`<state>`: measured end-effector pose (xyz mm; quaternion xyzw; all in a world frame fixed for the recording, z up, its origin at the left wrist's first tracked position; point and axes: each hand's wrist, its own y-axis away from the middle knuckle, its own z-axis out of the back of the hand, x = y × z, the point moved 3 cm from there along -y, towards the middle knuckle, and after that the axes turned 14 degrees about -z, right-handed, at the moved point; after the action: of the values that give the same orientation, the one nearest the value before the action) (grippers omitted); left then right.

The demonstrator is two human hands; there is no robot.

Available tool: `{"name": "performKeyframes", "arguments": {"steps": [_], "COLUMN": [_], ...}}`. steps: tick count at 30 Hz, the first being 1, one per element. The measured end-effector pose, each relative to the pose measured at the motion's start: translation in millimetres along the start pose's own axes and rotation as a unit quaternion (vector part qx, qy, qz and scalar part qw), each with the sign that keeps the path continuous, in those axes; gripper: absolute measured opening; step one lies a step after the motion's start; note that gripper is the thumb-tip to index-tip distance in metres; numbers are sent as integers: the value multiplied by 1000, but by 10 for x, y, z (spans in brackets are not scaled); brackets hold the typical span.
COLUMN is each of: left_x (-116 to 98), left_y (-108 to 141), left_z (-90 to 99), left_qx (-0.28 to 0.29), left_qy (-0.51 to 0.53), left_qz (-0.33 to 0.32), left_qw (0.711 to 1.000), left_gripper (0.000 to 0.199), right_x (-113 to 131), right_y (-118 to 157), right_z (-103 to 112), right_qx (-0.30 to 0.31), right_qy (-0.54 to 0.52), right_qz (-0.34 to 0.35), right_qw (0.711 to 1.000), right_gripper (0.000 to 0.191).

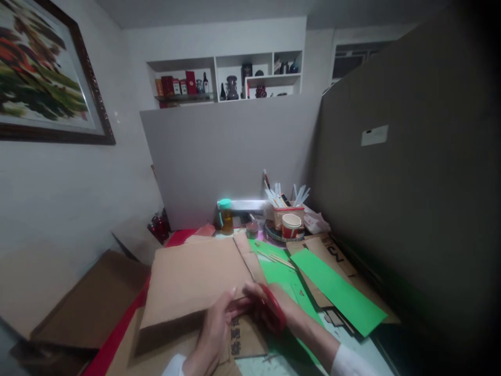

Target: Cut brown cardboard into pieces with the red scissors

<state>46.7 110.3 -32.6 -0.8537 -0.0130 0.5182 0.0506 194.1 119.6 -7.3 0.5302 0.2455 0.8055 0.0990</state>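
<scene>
A large sheet of brown cardboard [195, 277] is held up off the table, tilted, by its near right edge. My left hand [215, 326] grips that edge with the thumb on top. Close beside it, my right hand [260, 303] is closed around red-handled scissors [276, 308] at the sheet's edge. The scissor blades are hidden by my fingers and the cardboard. A partly separated strip [250, 256] runs along the sheet's right side. Underneath lies more cardboard with dark printed characters [235, 337].
Green paper [274, 269] with thin sticks [282, 260] lies right of the sheet. A green strip [338, 290] rests on cardboard pieces farther right. Behind stand a paper cup [291, 227], a basket of glue sticks [287, 209] and a teal-lidded bottle [226, 216]. Grey partitions [235, 156] enclose the table.
</scene>
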Motion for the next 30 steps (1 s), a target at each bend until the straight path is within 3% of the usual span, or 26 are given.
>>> {"name": "performKeyframes", "arguments": {"steps": [3,6,15,20,26,30], "left_x": [35,67,74,57,100,51], "left_y": [12,23,59,93,58,53], "left_z": [7,16,35,42,75,55], "left_qx": [20,14,23,-8,-55,-68], "left_qy": [-33,-71,-125,-136,-157,-133], "left_qz": [16,31,39,46,68,54], "left_qw": [999,997,991,990,984,987], "left_gripper": [44,45,51,48,43,39], "right_x": [19,-2,-137,-172,-152,-145], "right_y": [142,191,30,11,-39,-34], "right_z": [127,190,-67,-138,-121,-87], "right_qx": [31,39,-1,-32,-29,10], "right_qy": [-52,-85,-86,-68,-56,-58], "right_qz": [0,-2,24,36,16,-10], "right_qw": [998,996,996,997,998,998], "right_gripper": [64,71,68,61,54,47]}}
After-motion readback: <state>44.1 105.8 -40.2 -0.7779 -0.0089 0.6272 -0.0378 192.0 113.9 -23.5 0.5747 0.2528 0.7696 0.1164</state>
